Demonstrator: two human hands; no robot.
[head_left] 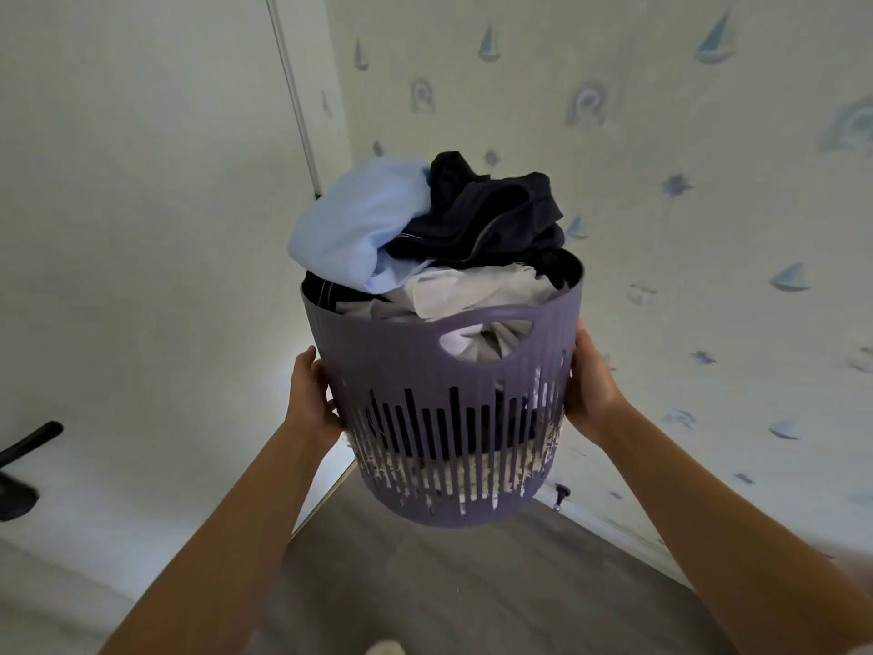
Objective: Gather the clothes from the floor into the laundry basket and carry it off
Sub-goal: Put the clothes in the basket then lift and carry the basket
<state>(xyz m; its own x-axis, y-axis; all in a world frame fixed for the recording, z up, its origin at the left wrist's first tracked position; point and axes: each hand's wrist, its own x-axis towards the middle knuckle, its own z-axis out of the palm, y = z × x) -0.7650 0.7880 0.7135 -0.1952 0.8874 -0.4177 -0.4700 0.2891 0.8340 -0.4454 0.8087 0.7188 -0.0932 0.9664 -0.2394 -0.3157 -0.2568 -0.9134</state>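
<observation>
Can't see the fingers on the left hand (314, 399) or right hand (590, 385), they're behind the laundry basket (425, 371). Lower clothes only peek through its slits. Black thing (23, 460) at the left edge is cut off; the pale blob (385, 647) at the near edge is too, and blurry.

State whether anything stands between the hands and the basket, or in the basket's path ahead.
Nothing visible between them: the left hand and right hand hold the basket by its sides directly. Ahead, walls meet in a corner.

Grey wood-grain floor (425, 583); small dark doorstop (560, 494) at right wall's (708, 323) foot; pale blurred thing (385, 647) at bottom edge.
</observation>
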